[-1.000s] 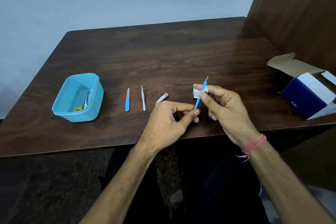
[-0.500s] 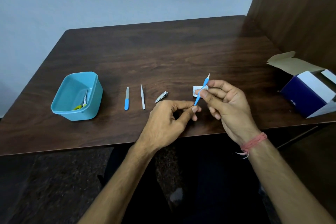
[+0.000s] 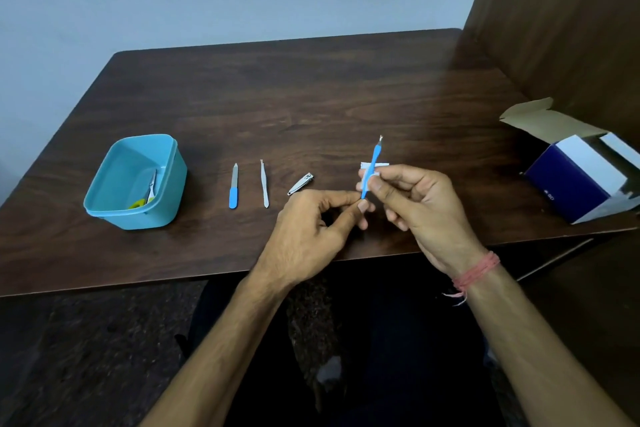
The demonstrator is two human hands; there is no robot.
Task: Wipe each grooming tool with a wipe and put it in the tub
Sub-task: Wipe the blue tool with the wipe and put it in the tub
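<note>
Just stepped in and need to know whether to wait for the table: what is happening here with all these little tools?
A person is cleaning grooming tools. The left hand pinches the lower end of a slim blue-handled cuticle tool, while the right hand holds a small white wipe around its shaft. A blue-handled nail file, silver tweezers and a metal nail clipper lie on the dark wooden table, not yet in the teal plastic tub, which already holds small scissors.

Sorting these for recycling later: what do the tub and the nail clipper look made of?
The tub looks like plastic: an even turquoise colour, soft sheen, moulded rim and rounded corners. The nail clipper seems to be metal, silvery with bright glints, though too small to tell if polished or plated.
</note>
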